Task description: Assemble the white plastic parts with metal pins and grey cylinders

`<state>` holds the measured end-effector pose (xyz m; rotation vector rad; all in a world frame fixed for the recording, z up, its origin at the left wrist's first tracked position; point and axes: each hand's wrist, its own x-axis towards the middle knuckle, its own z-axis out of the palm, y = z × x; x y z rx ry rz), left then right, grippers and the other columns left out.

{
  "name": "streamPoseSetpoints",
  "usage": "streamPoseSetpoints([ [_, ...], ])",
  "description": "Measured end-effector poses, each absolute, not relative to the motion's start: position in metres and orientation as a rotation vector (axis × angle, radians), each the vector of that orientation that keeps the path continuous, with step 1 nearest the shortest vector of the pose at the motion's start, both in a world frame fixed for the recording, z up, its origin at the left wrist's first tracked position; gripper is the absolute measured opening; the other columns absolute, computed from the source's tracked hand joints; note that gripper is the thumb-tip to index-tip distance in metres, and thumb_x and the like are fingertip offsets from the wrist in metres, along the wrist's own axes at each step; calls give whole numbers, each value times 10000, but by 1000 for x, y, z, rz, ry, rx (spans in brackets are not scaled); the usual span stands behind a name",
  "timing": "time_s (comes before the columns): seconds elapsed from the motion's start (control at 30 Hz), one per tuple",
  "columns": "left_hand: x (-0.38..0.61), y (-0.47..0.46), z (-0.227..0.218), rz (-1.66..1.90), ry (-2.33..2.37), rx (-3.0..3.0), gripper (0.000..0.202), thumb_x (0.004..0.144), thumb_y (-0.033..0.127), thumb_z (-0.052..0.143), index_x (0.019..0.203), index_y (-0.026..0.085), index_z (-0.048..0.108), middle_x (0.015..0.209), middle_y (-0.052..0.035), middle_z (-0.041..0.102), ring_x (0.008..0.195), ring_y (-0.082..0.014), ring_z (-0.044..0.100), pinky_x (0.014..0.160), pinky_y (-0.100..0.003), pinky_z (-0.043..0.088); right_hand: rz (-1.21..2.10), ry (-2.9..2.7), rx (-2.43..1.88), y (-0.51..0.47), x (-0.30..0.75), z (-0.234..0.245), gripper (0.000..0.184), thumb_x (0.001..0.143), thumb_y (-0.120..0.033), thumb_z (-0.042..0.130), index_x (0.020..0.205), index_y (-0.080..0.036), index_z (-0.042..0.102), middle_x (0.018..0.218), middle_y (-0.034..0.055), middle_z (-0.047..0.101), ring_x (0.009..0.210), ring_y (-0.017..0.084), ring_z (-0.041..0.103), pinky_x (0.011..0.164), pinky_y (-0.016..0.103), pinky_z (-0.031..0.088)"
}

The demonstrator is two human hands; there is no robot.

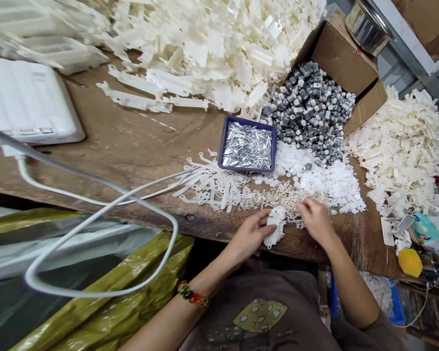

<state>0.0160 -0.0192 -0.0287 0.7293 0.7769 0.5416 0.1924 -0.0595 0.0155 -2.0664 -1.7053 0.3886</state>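
Note:
My left hand (249, 233) grips a white plastic housing (276, 225) at the table's front edge, thumb across its face. Just to the right, my right hand (315, 218) has its fingers pinched together over a pile of small beige plastic parts (287, 194); whatever is between the fingertips is too small to make out. Behind the hands sits a purple tray (221, 146) full of thin metal pins (247, 146). White plastic discs (336, 180) spread to its right, and long white plastic arms (219, 183) lie in front and to the left of it.
Small grey motors (310, 107) spill from a cardboard box (346, 58). Heaps of cream plastic parts (212, 44) cover the back, with another heap of pale parts (406, 146) at right. A white cable (102, 214) loops in front at left from a white device (29, 102).

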Motion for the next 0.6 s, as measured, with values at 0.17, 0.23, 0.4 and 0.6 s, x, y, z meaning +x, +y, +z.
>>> streamPoseSetpoints([
  [0.17,35,-27,-24,424,660,715,544,576,222,689,1092,112,559,741,-24,670,592,-156,610,576,-262,479,261,-1359,-2221,-99,273,11,218,810,-369,503,776,-170,587,769,45,618,698,166,553,674,278,412],
  [0.23,47,-30,-23,404,632,758,560,575,212,677,1114,98,573,727,-24,668,573,-144,592,536,-232,445,392,-1314,-2181,-108,285,5,201,775,-360,533,753,-168,587,738,34,610,685,167,550,683,285,421],
  [0.4,64,-32,-20,416,650,869,638,597,194,622,1222,91,537,781,-31,677,567,-131,563,511,-214,405,700,-1160,-1792,-104,255,11,165,763,-339,566,766,-176,589,773,14,566,752,151,542,720,268,430],
  [0.6,58,-34,-11,470,688,1121,610,651,202,544,1251,91,528,809,-28,685,619,-141,563,562,-223,427,1028,-1207,-1585,-83,215,24,122,760,-305,608,753,-183,610,738,-14,531,732,125,507,694,237,390],
])
